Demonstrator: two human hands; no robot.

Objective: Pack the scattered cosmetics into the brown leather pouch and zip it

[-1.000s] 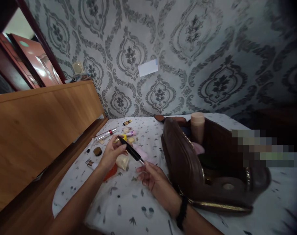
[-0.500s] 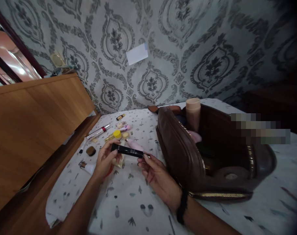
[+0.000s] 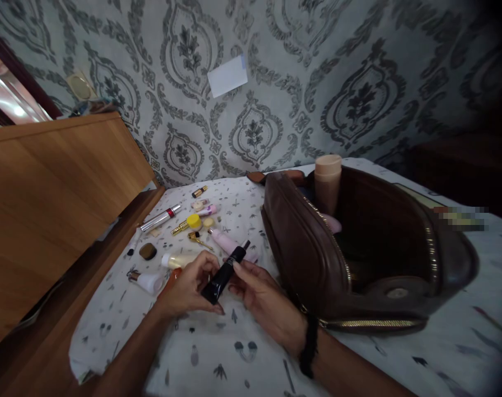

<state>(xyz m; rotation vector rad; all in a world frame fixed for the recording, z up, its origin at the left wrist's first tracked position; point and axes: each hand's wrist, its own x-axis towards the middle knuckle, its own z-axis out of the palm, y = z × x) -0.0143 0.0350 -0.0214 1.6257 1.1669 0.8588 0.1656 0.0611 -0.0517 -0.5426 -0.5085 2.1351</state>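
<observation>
A black cosmetic tube (image 3: 226,271) is tilted in front of me, its narrow end pointing up and right. My right hand (image 3: 264,295) holds it, the thumb pressed on its upper part. The flat crimped end lies in front of my left hand (image 3: 193,286), whose thumb and fingers stand apart around it. Beneath and behind my left hand are a cream-coloured tube (image 3: 177,261) and an orange item (image 3: 173,280), both partly covered. A pale pink tube (image 3: 226,241) lies just behind the black one.
An open brown leather bag (image 3: 304,248) stands at the right, with a beige bottle (image 3: 328,184) upright inside. Small cosmetics, among them a silver tube (image 3: 160,218), a yellow-lidded jar (image 3: 194,222) and a brush head (image 3: 147,251), lie on the patterned sheet (image 3: 246,331). A wooden board (image 3: 64,176) borders the left.
The black tube has turned from nearly level to a steep tilt, its right end now higher. My left hand has shifted lower, its fingers parted. The view has moved slightly.
</observation>
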